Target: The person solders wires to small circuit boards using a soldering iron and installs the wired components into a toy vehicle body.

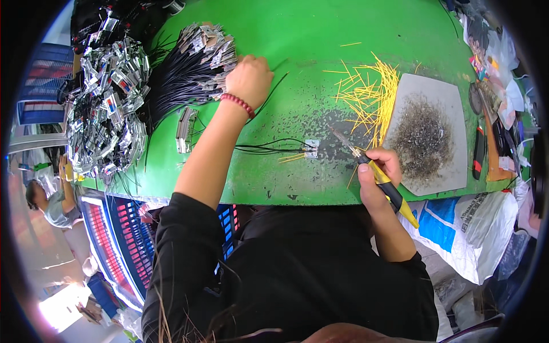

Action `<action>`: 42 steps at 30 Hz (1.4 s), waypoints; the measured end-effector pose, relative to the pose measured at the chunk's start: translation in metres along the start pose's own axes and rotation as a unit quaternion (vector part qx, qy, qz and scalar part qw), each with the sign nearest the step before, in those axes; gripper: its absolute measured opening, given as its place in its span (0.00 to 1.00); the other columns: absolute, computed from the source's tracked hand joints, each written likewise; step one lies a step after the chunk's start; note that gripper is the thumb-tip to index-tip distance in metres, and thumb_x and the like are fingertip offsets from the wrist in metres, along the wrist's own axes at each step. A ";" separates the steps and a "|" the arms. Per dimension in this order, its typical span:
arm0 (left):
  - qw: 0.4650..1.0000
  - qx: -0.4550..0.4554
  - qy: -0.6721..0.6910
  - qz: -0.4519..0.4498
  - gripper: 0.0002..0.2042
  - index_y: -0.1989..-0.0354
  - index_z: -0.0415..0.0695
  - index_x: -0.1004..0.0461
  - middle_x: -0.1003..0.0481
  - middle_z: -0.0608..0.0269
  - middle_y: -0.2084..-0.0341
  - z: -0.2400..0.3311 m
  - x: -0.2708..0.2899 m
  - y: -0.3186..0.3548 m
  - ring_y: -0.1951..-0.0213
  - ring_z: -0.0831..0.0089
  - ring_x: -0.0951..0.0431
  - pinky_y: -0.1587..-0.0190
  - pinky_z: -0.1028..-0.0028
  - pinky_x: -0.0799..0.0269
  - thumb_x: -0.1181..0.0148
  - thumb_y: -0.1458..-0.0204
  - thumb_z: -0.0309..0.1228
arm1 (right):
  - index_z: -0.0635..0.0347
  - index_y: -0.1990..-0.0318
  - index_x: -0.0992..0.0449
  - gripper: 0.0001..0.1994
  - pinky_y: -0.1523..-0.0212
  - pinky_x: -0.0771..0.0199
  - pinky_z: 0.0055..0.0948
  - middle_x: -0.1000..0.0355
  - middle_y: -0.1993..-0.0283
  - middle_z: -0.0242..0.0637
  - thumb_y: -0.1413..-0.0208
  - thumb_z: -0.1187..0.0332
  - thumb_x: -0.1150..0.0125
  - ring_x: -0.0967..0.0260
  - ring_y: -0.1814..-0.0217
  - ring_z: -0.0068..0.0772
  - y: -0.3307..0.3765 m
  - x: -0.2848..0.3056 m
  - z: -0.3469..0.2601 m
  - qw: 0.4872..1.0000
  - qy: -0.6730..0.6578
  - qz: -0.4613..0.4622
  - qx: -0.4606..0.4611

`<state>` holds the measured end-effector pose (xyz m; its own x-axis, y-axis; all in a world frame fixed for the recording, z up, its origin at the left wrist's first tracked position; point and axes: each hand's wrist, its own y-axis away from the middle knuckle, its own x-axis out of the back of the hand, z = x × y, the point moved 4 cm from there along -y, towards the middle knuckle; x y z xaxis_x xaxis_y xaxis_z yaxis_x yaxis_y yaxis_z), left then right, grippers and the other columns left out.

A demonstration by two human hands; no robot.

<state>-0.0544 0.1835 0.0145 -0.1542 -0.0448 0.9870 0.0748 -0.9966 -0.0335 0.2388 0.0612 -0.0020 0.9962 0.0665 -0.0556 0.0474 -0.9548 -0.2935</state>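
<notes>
My left hand [250,78], with a red bead bracelet at the wrist, reaches to the right edge of a bundle of black wires [184,77] with metal-and-board ends. Its fingers curl downward, and what they hold, if anything, is hidden. In my right hand [380,174] is a yellow and black soldering iron [391,192], its metal tip pointing up and left. Near that tip lies a small whitish circuit board [311,148] with black wires running left from it under my left forearm. Thin yellow wires touch the board's lower left.
A pile of cut yellow wires [374,91] lies beside a grey board [454,108] covered in dark specks. Silver connector assemblies [114,108] are heaped at the left, and several metal pieces [186,130] stand nearer. Tools and plastic bags crowd the right edge. Another person [54,200] is at far left.
</notes>
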 end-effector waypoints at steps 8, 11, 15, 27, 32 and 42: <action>0.990 0.016 0.137 0.019 0.14 0.60 0.42 0.26 0.21 0.46 0.68 0.006 0.015 0.016 0.64 0.47 0.20 0.60 0.54 0.24 0.45 0.46 0.40 | 0.64 0.57 0.31 0.13 0.69 0.32 0.17 0.30 0.69 0.32 0.44 0.70 0.35 0.32 0.69 0.18 -0.001 -0.006 -0.003 0.997 -0.046 0.028 -0.046; 0.998 0.000 0.068 -0.007 0.17 0.61 0.42 0.23 0.21 0.50 0.66 0.027 0.015 0.023 0.62 0.52 0.20 0.59 0.57 0.24 0.41 0.50 0.44 | 0.64 0.54 0.31 0.13 0.70 0.28 0.18 0.29 0.70 0.34 0.44 0.73 0.36 0.29 0.71 0.19 -0.002 -0.008 0.000 0.998 -0.029 0.003 -0.058; 0.998 -0.008 0.051 0.029 0.11 0.70 0.42 0.23 0.22 0.50 0.67 0.015 -0.002 0.022 0.65 0.53 0.21 0.63 0.59 0.24 0.41 0.49 0.39 | 0.65 0.51 0.30 0.15 0.71 0.29 0.18 0.28 0.70 0.32 0.45 0.74 0.35 0.30 0.73 0.18 0.001 -0.010 0.005 0.998 -0.014 -0.013 -0.051; 0.948 -0.155 0.279 0.023 0.04 0.72 0.40 0.27 0.26 0.55 0.73 0.045 0.056 0.130 0.68 0.55 0.24 0.66 0.62 0.28 0.38 0.52 0.26 | 0.61 0.45 0.36 0.22 0.60 0.24 0.23 0.24 0.59 0.43 0.47 0.81 0.37 0.26 0.61 0.25 -0.028 -0.078 -0.017 0.986 -0.014 -0.158 -0.047; 0.939 -0.179 0.290 0.045 0.05 0.71 0.40 0.26 0.26 0.56 0.72 0.043 0.058 0.137 0.67 0.55 0.24 0.66 0.62 0.28 0.36 0.54 0.25 | 0.58 0.49 0.32 0.20 0.68 0.26 0.20 0.23 0.71 0.36 0.50 0.82 0.36 0.26 0.69 0.18 -0.027 -0.086 -0.003 0.994 -0.044 -0.090 -0.031; 0.906 -0.254 0.328 -0.079 0.04 0.71 0.38 0.25 0.24 0.53 0.70 0.058 0.042 0.134 0.65 0.54 0.24 0.62 0.64 0.28 0.39 0.51 0.25 | 0.62 0.45 0.36 0.19 0.59 0.22 0.26 0.24 0.65 0.42 0.43 0.83 0.43 0.24 0.60 0.30 -0.047 -0.083 -0.018 0.979 0.035 -0.202 0.009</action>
<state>0.0066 0.0523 0.0602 -0.6883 0.2354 0.6862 -0.4371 -0.8895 -0.1334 0.1555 0.0950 0.0335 0.8986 0.4179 0.1334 0.4386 -0.8486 -0.2957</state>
